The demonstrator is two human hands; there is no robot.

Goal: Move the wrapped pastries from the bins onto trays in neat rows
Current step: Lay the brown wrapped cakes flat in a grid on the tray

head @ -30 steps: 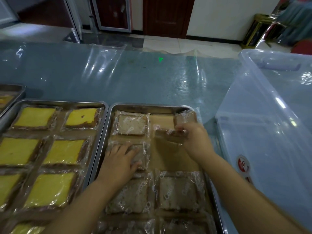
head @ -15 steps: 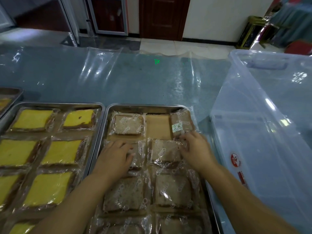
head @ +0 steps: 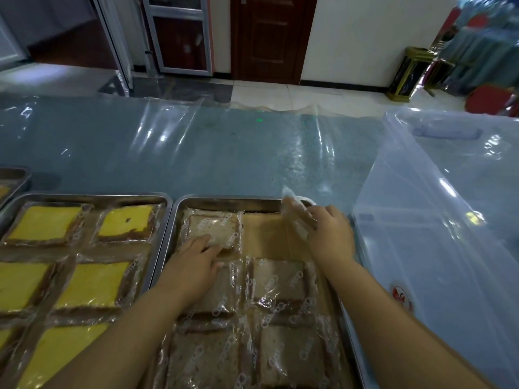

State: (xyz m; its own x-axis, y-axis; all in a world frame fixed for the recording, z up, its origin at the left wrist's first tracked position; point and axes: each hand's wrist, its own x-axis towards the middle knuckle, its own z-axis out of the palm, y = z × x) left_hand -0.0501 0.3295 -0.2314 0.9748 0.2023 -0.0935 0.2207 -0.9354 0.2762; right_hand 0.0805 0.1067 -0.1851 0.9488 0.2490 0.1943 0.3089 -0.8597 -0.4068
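Three metal trays (head: 224, 199) and one clear plastic bin (head: 421, 248) share the worktop (head: 196, 153). Five wrapped brown pastries (head: 278, 279) lie in the tray nearest the bin, and a sixth pastry (head: 296, 220), blurred, is pinched in the right hand (head: 331, 237); with the left hand (head: 193, 262), two hands are in view. At least five yellow-topped pastries (head: 45, 226) show in the middle tray.

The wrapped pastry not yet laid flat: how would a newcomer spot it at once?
Find the right-hand steel tray beside the clear plastic bin. At its far right corner, the right hand pinches one brown pastry in clear wrap. Unlike its flat neighbours, it is tilted off the tray.
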